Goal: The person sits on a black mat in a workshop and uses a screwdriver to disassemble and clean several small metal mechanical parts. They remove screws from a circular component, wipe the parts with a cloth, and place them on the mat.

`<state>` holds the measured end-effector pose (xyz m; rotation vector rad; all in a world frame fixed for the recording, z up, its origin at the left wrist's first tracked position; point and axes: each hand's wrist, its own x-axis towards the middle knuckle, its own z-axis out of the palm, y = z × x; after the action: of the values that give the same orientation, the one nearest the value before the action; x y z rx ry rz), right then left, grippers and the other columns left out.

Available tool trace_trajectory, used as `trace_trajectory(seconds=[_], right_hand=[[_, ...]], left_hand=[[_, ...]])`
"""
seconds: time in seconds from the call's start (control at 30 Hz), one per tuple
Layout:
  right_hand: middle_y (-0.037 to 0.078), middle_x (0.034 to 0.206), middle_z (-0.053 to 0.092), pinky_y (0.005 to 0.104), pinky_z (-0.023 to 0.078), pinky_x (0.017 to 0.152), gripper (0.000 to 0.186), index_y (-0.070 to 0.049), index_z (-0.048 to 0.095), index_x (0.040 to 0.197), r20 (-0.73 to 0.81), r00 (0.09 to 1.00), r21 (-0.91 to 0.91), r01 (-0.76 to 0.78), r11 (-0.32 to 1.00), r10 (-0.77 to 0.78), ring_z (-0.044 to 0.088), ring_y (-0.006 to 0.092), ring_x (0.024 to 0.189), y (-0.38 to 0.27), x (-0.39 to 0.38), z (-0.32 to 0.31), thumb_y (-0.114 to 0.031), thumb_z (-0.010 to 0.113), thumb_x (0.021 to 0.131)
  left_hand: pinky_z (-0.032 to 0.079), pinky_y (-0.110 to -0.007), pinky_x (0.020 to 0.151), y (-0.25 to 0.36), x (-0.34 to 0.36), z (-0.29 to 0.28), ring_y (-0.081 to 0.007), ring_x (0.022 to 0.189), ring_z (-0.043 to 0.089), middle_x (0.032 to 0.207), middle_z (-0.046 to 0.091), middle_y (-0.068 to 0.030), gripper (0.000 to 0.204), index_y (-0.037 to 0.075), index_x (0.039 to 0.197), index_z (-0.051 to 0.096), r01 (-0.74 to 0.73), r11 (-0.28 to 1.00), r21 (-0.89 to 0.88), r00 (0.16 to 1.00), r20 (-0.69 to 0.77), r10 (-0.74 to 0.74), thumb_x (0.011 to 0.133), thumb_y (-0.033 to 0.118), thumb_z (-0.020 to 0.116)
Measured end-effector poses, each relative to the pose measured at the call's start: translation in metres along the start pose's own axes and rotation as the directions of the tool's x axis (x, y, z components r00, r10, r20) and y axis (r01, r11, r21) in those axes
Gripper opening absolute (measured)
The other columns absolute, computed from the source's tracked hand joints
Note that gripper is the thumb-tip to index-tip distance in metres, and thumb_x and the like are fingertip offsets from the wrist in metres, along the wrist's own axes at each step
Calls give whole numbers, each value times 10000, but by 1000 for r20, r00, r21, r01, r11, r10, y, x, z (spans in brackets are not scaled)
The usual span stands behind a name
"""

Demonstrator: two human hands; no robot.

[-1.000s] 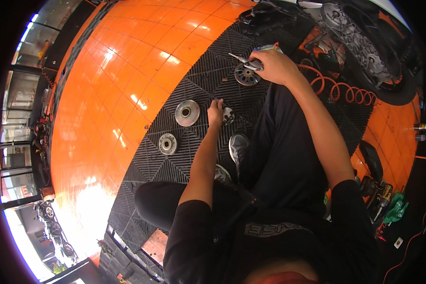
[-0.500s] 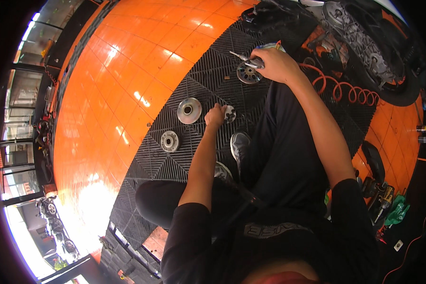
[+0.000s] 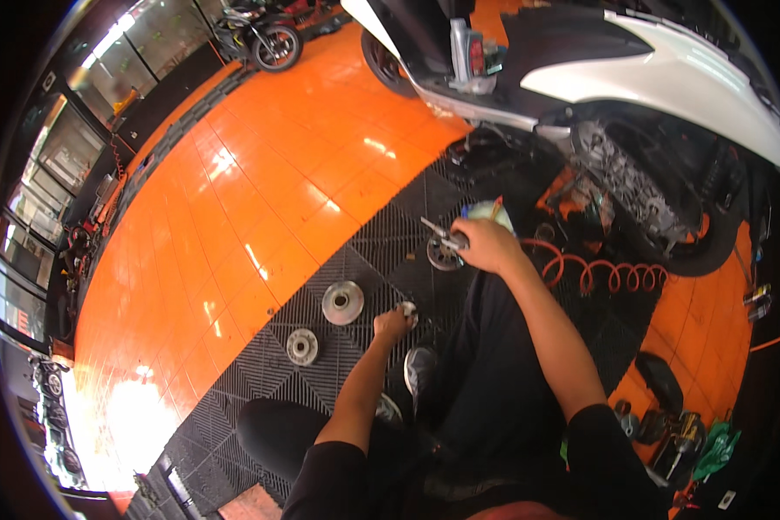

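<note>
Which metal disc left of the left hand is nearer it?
The larger, smooth-faced metal disc; the smaller disc lies farther from the left hand.

A motorcycle (image 3: 253, 36) stands on orange tiles (image 3: 234, 191); green plastic (image 3: 717, 452) lies beside a yellow tool (image 3: 689, 430).

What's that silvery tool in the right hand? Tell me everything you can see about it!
The silvery tool looks like metal. Its thin, straight spout sticks out past the fingers, pointing left and slightly away from the person. The right hand curls around the rest, hiding much of its shape. Below it in the picture, partly covered, is a dark round part on the black ribbed mat; whether they touch, I can't tell.
</note>
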<state>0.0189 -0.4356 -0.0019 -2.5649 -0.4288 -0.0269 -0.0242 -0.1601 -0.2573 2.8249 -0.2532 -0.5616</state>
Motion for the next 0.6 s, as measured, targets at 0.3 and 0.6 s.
trace_trajectory(seconds=[0.3, 0.6], right_hand=[[110, 876, 705, 447, 514, 718, 347, -93, 685, 944, -24, 982, -16, 185, 983, -185, 676, 338, 850, -30, -4, -9, -430, 693, 864], [132, 820, 680, 449, 493, 704, 327, -65, 675, 892, 83, 926, 101, 360, 927, -369, 655, 348, 812, -78, -12, 0, -386, 723, 853]], left_hand=[[330, -268, 503, 32, 41, -100, -128, 593, 460, 726, 525, -16, 333, 130, 904, 561, -64, -153, -986, 996, -72, 45, 938, 380, 344], [232, -253, 418, 54, 7, -212, -123, 532, 355, 674, 401, -9, 415, 132, 828, 480, -294, -623, -725, 942, -330, -61, 1017, 474, 342]])
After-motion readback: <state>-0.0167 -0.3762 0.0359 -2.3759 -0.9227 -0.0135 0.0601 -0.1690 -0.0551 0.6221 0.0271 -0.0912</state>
